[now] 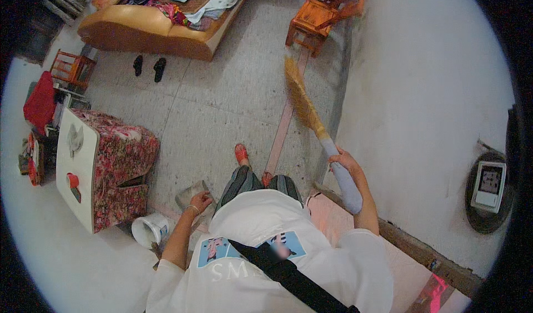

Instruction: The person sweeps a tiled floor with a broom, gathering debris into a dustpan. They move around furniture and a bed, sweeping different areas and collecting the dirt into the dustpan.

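Note:
My right hand (342, 161) grips the pale grey handle of a straw broom (304, 103). Its bristles reach forward over the tiled floor along the foot of the white wall. My left hand (200, 203) hangs low at my left side and holds a grey metal dustpan (191, 195) just above the floor. My feet in red sandals (241, 153) stand between the two hands.
A table with a floral cloth (119, 163) stands to my left, with a white bucket (149, 230) beside it. A wooden sofa piled with clothes (161, 19) lies ahead on the left, black slippers (149, 67) before it. Orange wooden chairs (325, 10) stand ahead by the wall.

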A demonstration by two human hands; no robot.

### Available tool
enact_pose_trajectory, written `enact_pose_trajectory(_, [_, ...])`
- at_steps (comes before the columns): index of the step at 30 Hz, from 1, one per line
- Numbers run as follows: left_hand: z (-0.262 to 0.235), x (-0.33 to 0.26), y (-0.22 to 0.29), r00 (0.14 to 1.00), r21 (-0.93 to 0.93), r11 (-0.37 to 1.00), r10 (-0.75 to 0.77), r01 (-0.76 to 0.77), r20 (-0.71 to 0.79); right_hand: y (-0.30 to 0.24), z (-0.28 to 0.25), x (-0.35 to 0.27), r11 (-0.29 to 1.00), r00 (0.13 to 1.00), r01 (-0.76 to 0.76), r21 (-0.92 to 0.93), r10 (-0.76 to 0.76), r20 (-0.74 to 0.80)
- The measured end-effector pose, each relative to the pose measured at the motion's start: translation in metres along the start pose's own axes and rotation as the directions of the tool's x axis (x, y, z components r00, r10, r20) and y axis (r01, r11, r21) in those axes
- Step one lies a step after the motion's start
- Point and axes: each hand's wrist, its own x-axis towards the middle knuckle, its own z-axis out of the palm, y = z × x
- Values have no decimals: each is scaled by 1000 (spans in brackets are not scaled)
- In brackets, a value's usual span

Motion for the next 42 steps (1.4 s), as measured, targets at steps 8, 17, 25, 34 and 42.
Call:
enact_pose_trajectory(8, [-77,98,68,981,38,984,173,-177,86,-55,2,72,993,986,-5,116,24,-163])
enact_pose_trajectory(17, [-172,192,121,955,54,954,296,-296,3,-148,61,142,988,977,-139,-69,125,-175])
enact_pose_trajectory(25, [-183,219,136,974,29,980,194,-199,113,-235,60,63,940,997,-71,-333,74,-5])
enact_pose_trajectory(34, [-198,227,144,976,112,972,194,-204,97,-308,71,153,968,995,-87,-236,74,-63])
enact_pose_trajectory(42, [-198,250,156,985,80,982,168,-169,26,-308,39,234,993,983,36,-110,-15,184])
